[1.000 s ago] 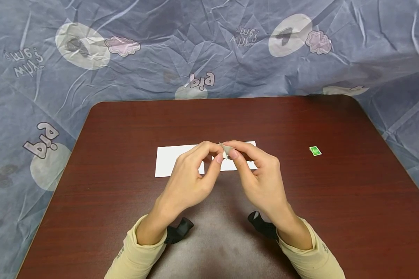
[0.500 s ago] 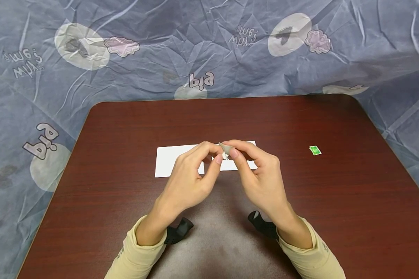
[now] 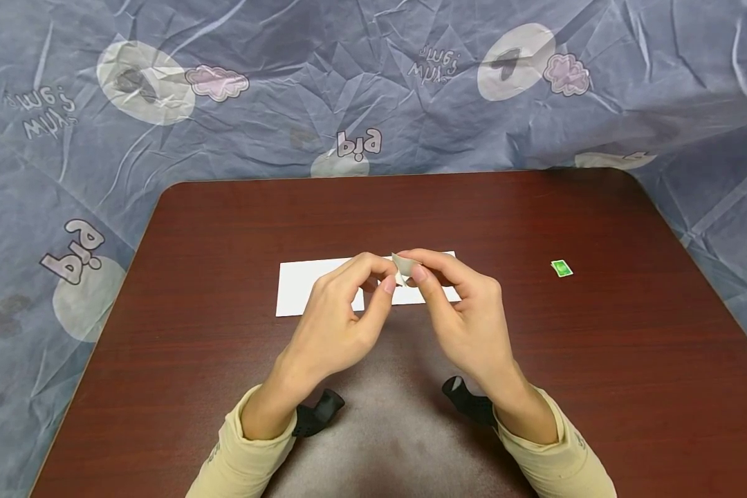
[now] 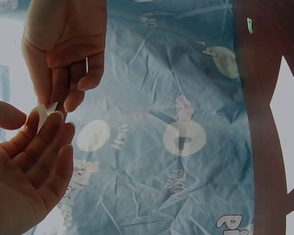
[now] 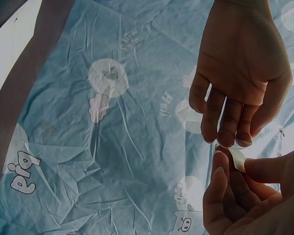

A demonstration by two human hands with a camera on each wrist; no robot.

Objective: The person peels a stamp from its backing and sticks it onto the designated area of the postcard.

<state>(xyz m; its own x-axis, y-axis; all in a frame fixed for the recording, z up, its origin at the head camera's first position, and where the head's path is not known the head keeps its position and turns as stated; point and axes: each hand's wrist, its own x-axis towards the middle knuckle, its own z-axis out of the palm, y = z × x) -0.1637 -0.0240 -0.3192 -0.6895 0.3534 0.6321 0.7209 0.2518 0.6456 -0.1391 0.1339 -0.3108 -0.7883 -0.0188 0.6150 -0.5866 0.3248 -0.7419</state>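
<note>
A creased blue-grey cloth (image 3: 324, 76) printed with cartoon shapes hangs behind a reddish-brown table (image 3: 224, 228), and the person works at its near side. Up above the tabletop, between the two hands, is a small pale paper piece (image 3: 404, 264), slightly curled. Something so little and thin leaves no room for a whole palm, which is probably why only the fingertips are on it; having it raised, I'd guess, lets both thumbs get at its edges.

It sits squarely in the gap where the fingers meet. The right hand (image 3: 469, 311) clamps its right end, thumb across the near face and index finger behind. The left hand (image 3: 339, 311) has thumb and forefinger brought together at the opposite edge; they seem to pinch it there, though the exact contact is partly hidden. The remaining fingers are bent inward.

Just below, two white sheets lie flat side by side with a narrow gap: the left sheet (image 3: 299, 287) and the right sheet (image 3: 411, 296), both partly covered by the hands. They look set centrally for easy reach. Well apart, off to the right, lies a small green card (image 3: 561, 268) with a pale border, perhaps put there to be out of the way.
</note>
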